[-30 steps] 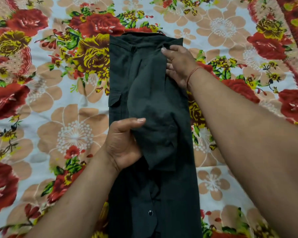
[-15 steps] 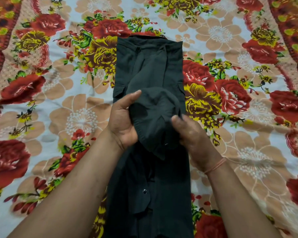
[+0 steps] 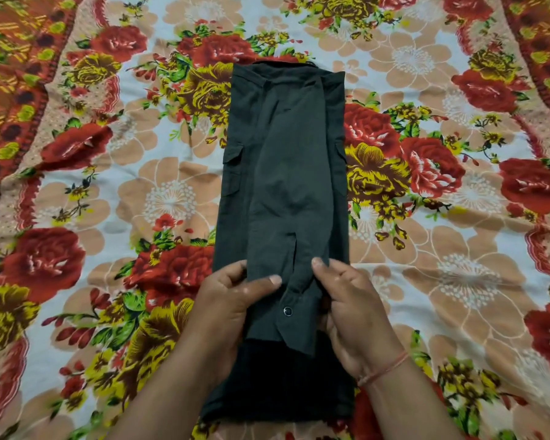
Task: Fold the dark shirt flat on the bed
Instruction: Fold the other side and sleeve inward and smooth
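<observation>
Dark cloth, the shirt [image 3: 283,173], is laid lengthwise down the middle of the floral bedsheet [image 3: 458,281], folded into a long narrow strip with its collar at the far end. A sleeve is laid along its centre, and the cuff [image 3: 291,315], marked by a snap button [image 3: 287,311], is pinched on either side: by the left hand [image 3: 232,309], thumb over the fabric, and by the right hand [image 3: 351,315], where a red thread [image 3: 385,369] is worn at the wrist.
</observation>
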